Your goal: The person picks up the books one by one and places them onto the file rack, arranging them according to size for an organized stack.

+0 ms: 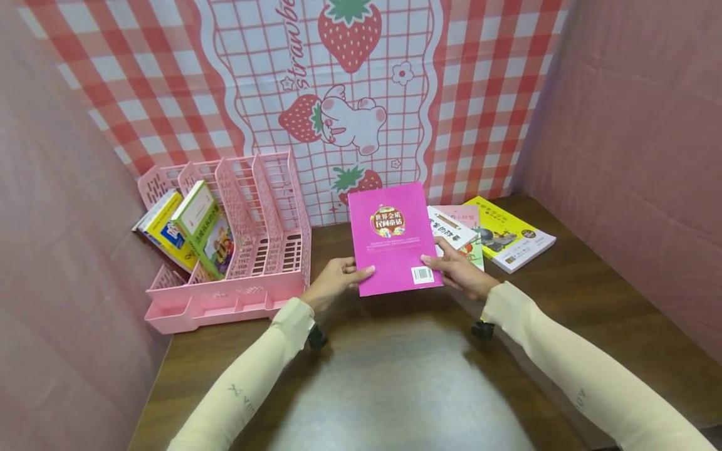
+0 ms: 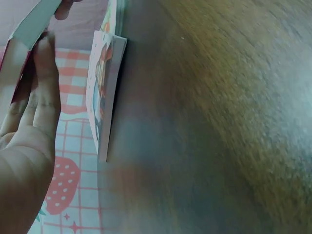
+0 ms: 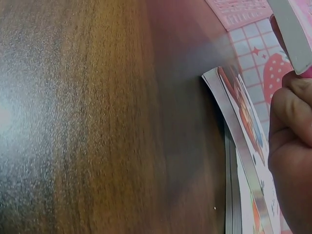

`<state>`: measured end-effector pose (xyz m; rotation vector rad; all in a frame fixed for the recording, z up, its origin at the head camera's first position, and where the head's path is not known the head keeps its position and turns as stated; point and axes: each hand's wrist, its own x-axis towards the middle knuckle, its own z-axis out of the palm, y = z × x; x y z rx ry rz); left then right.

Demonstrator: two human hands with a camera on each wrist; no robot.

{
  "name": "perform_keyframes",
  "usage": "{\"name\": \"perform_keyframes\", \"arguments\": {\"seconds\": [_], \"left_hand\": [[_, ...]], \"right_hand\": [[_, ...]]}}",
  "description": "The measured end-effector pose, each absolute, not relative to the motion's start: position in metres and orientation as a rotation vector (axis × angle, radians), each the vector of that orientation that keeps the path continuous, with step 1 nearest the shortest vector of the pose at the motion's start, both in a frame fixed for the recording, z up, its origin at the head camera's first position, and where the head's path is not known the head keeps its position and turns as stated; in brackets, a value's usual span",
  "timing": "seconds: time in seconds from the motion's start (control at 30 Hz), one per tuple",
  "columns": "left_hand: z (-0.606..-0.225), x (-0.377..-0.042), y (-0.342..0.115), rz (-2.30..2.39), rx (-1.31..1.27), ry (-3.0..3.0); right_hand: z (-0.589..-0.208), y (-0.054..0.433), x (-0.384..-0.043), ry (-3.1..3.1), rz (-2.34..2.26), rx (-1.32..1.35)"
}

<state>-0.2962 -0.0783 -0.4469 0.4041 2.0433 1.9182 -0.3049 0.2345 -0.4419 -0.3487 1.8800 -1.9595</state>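
Observation:
Both my hands hold a magenta book [image 1: 389, 250] up above the table, its cover with a round gold emblem and a barcode facing me. The left hand [image 1: 334, 283] grips the lower left edge, thumb on the cover and fingers behind. At the lower right edge my right hand [image 1: 464, 270] pinches it the same way. In the left wrist view the book [image 2: 13, 68] shows its page edges, with the left hand's fingers [image 2: 46, 92] against its back. The right wrist view catches a corner of the book [image 3: 295, 41] above the curled right hand [image 3: 292, 122].
On the left stands a pink book rack [image 1: 271, 285] with a green book [image 1: 205, 232] and a yellow book [image 1: 175, 232] leaning in its slots. Behind my right hand lie a white book [image 1: 451, 228], a pink one [image 1: 465, 216] and a yellow one [image 1: 507, 232] on the brown table [image 1: 592, 300].

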Motion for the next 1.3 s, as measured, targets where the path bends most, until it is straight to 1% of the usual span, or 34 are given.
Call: {"name": "perform_keyframes", "arguments": {"seconds": [0.17, 0.43, 0.67, 0.97, 1.13, 1.3], "left_hand": [[-0.446, -0.296, -0.081, 1.951, 0.423, 1.993], [-0.444, -0.294, -0.087, 2.089, 0.521, 2.037], [-0.437, -0.291, -0.095, 2.115, 0.485, 2.188], [-0.424, -0.289, -0.111, 2.141, 0.450, 2.350], [-0.420, -0.289, -0.120, 2.100, 0.467, 2.494], [-0.419, -0.290, -0.125, 2.190, 0.469, 2.439]], "right_hand": [[-0.445, 0.231, -0.306, 1.902, -1.930, -0.355], [-0.447, 0.221, -0.306, 1.974, -1.876, -0.404], [-0.452, 0.212, -0.306, 2.014, -1.791, -0.489], [-0.463, 0.200, -0.308, 2.041, -1.556, -0.593], [-0.465, 0.190, -0.307, 2.045, -1.497, -0.618], [-0.465, 0.177, -0.307, 2.077, -1.469, -0.631]]}}
